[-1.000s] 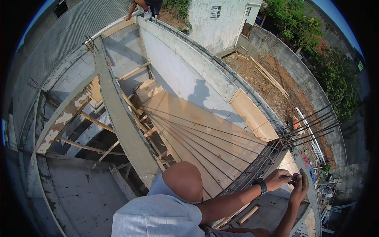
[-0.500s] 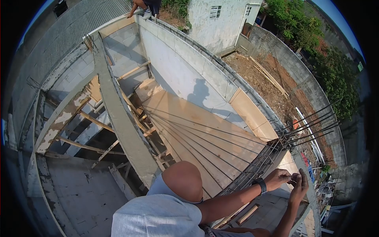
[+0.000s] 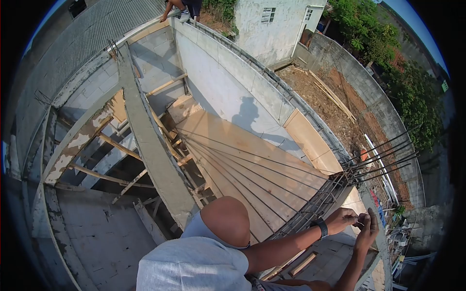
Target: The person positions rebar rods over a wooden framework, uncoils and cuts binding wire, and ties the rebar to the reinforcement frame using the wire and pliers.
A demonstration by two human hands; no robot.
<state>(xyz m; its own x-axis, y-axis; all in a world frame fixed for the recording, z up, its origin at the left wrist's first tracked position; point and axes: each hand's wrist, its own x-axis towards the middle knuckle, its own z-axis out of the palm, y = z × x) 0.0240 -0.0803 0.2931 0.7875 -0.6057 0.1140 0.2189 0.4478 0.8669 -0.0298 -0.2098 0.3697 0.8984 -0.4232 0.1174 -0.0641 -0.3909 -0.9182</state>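
Observation:
My left hand point(image 3: 341, 220), with a dark watch point(image 3: 321, 228) on its wrist, is closed in a pinch at the lower right. Its fingertips meet those of my right hand point(image 3: 368, 230), which is also pinched, with some fingers pointing up. A tiny pale thing shows between the fingertips, too small to name. Just beyond the hands lies a rebar cage point(image 3: 318, 206) along the beam line. Thin steel bars point(image 3: 272, 178) fan out from it over a plywood sheet point(image 3: 242, 140). My bent knee point(image 3: 224, 220) is left of my forearm.
A grey concrete beam point(image 3: 148, 140) runs along the left, with drops and wooden props point(image 3: 119, 148) beside it. Bare rebar ends point(image 3: 388, 151) stick out at right. Another person point(image 3: 182, 9) sits on the far wall top. Planks point(image 3: 334, 101) lie on the ground below.
The view has shifted very slightly. Both hands stay together in nearly the same place, with small finger movements.

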